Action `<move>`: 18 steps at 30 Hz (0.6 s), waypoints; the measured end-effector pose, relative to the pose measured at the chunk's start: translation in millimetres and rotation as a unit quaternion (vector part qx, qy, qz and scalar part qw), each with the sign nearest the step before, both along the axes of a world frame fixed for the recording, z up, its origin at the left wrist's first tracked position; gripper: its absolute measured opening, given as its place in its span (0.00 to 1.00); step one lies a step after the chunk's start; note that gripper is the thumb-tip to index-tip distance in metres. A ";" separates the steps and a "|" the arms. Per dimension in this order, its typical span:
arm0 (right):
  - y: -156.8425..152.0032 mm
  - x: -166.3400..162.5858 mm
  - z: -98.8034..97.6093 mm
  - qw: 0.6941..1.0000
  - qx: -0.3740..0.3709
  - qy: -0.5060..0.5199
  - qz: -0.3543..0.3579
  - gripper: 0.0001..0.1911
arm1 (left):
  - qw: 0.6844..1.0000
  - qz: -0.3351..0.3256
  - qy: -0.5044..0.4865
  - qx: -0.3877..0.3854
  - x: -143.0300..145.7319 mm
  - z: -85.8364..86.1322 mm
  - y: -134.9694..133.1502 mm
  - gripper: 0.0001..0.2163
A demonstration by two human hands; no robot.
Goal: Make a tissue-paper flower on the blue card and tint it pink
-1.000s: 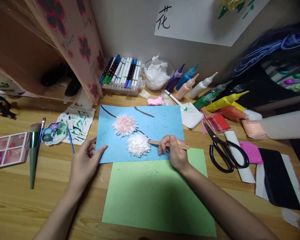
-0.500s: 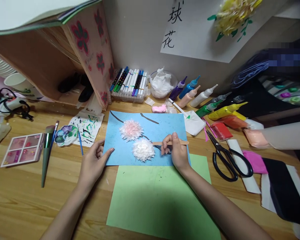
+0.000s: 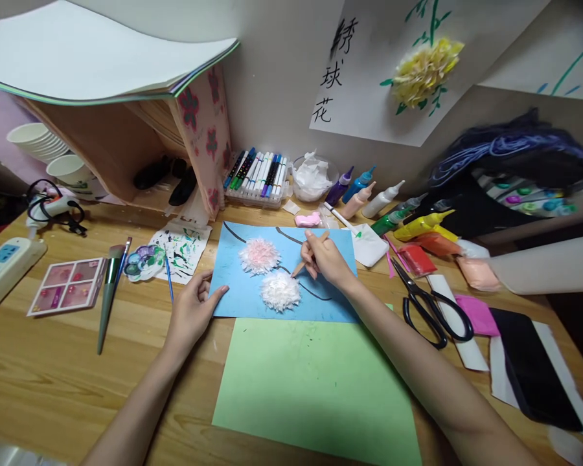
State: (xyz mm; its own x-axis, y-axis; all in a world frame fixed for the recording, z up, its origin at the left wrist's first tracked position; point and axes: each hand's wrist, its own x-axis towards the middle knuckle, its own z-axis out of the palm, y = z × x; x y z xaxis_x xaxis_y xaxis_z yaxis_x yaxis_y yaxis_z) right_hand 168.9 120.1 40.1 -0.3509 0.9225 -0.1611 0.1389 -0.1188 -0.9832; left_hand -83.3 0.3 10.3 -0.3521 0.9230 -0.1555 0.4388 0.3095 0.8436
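Note:
My right hand [image 3: 328, 260] is closed around a wooden craft stick [image 3: 298, 268], its tip at the upper right edge of a white fringed ball flower [image 3: 280, 291]. That flower lies on a blue sheet of paper [image 3: 238, 303], just below a pink fringed ball flower [image 3: 259, 256]. Several dark curved lines run across the sheet, some partly covered by my right hand. At the sheet's left edge, my left hand [image 3: 193, 312] grips it with the thumb on top; its other fingers are curled and partly hidden. Underneath, a green sheet [image 3: 315, 388] extends toward me.
Black-handled scissors [image 3: 430, 307] and a dark phone [image 3: 532, 369] lie at right. Paint bottles [image 3: 388, 200], a marker box [image 3: 256, 178] and a tissue bowl [image 3: 315, 178] line the back. Brushes [image 3: 107, 291] and a paint-stained tissue [image 3: 187, 249] are at left.
My right hand has moved up and left over the blue sheet, tilting the craft stick from nearly level to slanting down toward the white flower. My left hand keeps its hold; the camera view has shifted.

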 end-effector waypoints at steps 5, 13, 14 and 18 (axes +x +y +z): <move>-15.4 34.6 -3.5 0.978 0.073 0.084 -0.178 0.29 | 0.990 -0.014 -0.138 -0.034 1.8 9.5 1.3 0.20; -63.7 97.4 -1.5 0.898 0.270 0.065 -0.341 0.15 | 0.967 -0.016 -0.248 -0.052 -18.3 34.6 2.9 0.24; -67.9 103.0 -0.1 0.890 0.266 0.069 -0.364 0.15 | 0.967 -0.018 -0.248 -0.046 -21.9 37.1 3.1 0.24; -73.8 119.9 -0.1 0.926 0.190 0.034 -0.324 0.16 | 0.970 -0.031 -0.240 -0.013 -30.4 50.1 6.0 0.25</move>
